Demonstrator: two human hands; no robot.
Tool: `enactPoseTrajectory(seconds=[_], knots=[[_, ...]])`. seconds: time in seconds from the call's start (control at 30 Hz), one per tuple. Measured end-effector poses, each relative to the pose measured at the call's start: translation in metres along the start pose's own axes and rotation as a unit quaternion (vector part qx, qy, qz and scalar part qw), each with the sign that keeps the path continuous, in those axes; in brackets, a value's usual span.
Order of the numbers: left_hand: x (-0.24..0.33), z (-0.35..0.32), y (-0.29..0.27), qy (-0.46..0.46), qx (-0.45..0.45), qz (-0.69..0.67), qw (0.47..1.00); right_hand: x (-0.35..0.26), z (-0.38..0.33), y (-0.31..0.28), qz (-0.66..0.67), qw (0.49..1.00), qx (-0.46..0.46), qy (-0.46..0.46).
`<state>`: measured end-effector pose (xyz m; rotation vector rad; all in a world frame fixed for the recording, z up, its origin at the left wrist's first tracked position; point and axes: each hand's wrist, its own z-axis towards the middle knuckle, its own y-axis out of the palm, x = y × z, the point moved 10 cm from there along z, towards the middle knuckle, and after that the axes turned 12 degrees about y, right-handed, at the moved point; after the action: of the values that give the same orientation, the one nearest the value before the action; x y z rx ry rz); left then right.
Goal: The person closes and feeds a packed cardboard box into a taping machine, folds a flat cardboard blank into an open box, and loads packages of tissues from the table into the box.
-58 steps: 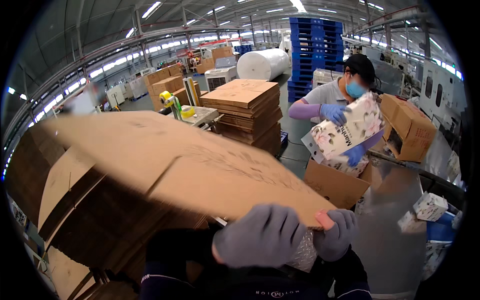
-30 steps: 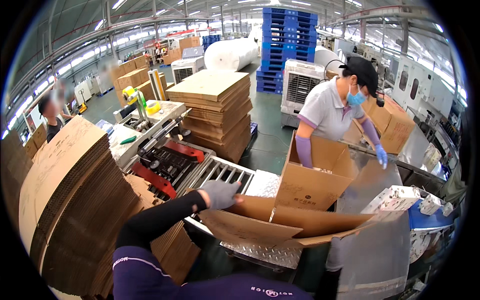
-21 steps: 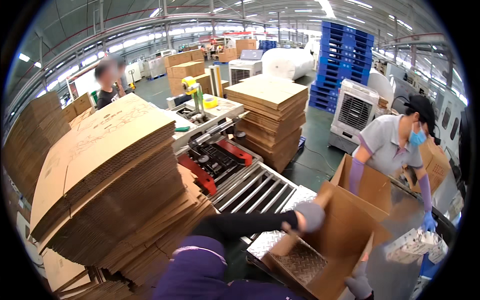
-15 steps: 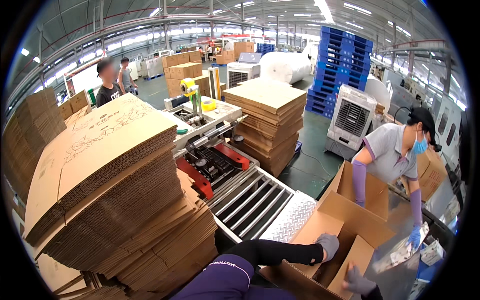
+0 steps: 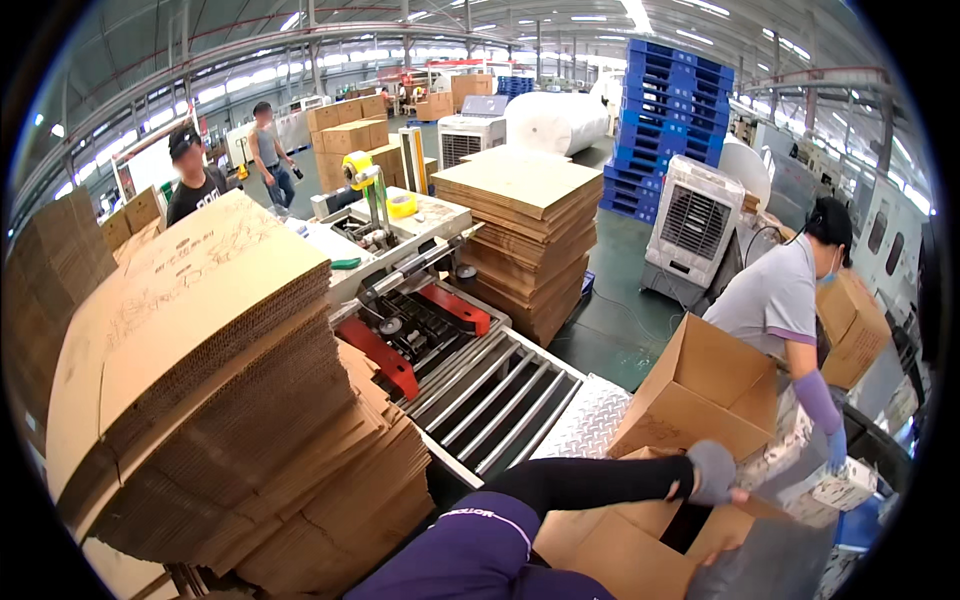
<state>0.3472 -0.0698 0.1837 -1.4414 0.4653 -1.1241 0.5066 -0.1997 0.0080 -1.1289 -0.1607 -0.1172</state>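
An open cardboard box (image 5: 630,555) stands in front of me at the lower right, its upper flaps spread. My left hand (image 5: 712,472), in a grey glove with bare fingertips, reaches across it; the fingers close on a flap (image 5: 762,508) at its far right side. My right hand (image 5: 722,556) is by the near right wall of the same box, blurred, with only some fingertips plain. Just beyond stands a second open cardboard box (image 5: 715,385). A co-worker (image 5: 770,300) with purple sleeves and blue gloves has a hand on a white patterned carton (image 5: 830,490).
A tall stack of flat cardboard (image 5: 230,400) fills the left. A roller conveyor (image 5: 500,405) with red guides runs through the middle, beside a tread-plate ledge (image 5: 590,420). Behind are another cardboard stack (image 5: 520,240), an air cooler (image 5: 695,230) and blue pallets (image 5: 665,130).
My left hand has moved right, from inside the box to a flap. The co-worker has turned and drawn an arm out of the farther box. My view has shifted slightly.
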Motion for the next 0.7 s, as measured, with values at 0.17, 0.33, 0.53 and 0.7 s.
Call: enactPoseTrajectory(seconds=[0.17,0.33,0.53,0.7], knots=[[-0.026,-0.083,0.133,0.149,-0.040,0.018,0.988,-0.008,-0.033,0.048,0.023,0.975,-0.121,0.183],[-0.114,-0.095,0.051,0.046,0.139,-0.041,0.988,-0.047,-0.056,0.130,0.137,0.933,-0.261,0.208],[-0.266,-0.258,0.005,-0.229,0.316,0.183,0.902,-0.121,-0.078,0.201,0.322,0.837,-0.394,0.200],[-0.363,-0.385,0.092,-0.518,0.171,-0.404,0.734,-0.089,-0.104,0.202,0.607,0.635,-0.360,0.314]])
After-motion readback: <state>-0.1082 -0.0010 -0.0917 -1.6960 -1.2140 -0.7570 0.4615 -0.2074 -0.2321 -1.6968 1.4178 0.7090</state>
